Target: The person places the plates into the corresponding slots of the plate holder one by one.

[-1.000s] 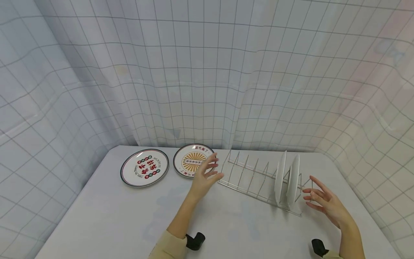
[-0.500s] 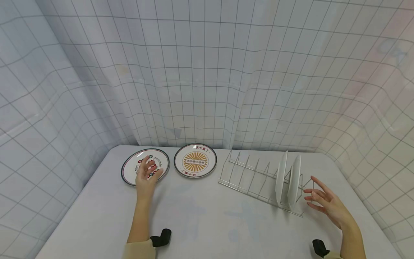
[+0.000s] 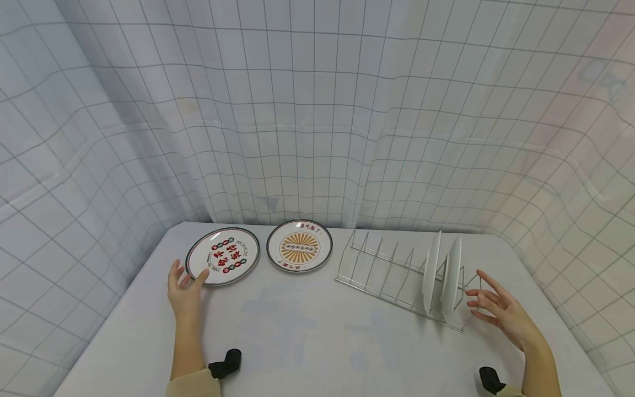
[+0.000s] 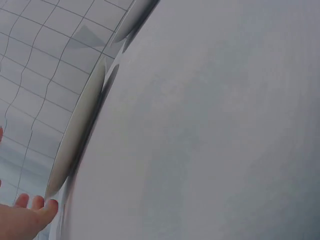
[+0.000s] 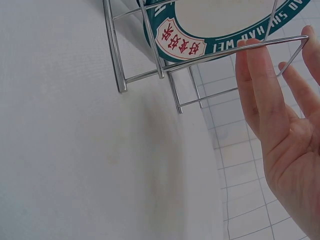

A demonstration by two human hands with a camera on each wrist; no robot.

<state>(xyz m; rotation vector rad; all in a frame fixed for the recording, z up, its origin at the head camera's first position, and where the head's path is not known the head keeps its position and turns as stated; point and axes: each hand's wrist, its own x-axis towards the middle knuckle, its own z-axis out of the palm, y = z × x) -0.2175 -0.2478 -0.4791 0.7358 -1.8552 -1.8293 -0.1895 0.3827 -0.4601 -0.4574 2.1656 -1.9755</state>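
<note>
A white plate with red characters and a dark rim [image 3: 228,252] lies flat at the back left. My left hand [image 3: 184,289] is at its near left edge, thumb and fingers spread apart around the rim. In the left wrist view, fingertips [image 4: 46,212] are right at the low end of the plate's edge [image 4: 77,130]. My right hand [image 3: 503,317] is at the right end of the wire dish rack [image 3: 382,270], fingers extended. Seen from the right wrist, its fingertips [image 5: 257,45] touch the rack's end wire [image 5: 215,56].
Another white plate with a yellow sunburst [image 3: 300,246] lies between the red-lettered plate and the rack. Two plates stand upright at the rack's right end, a left one [image 3: 430,273] and a right one [image 3: 450,278]. A grid-patterned curtain [image 3: 317,138] surrounds the white table [image 3: 307,342].
My left hand has swept left from beside the sunburst plate, over the red-lettered plate, to that plate's near left edge. My right hand has stayed at the rack's end.
</note>
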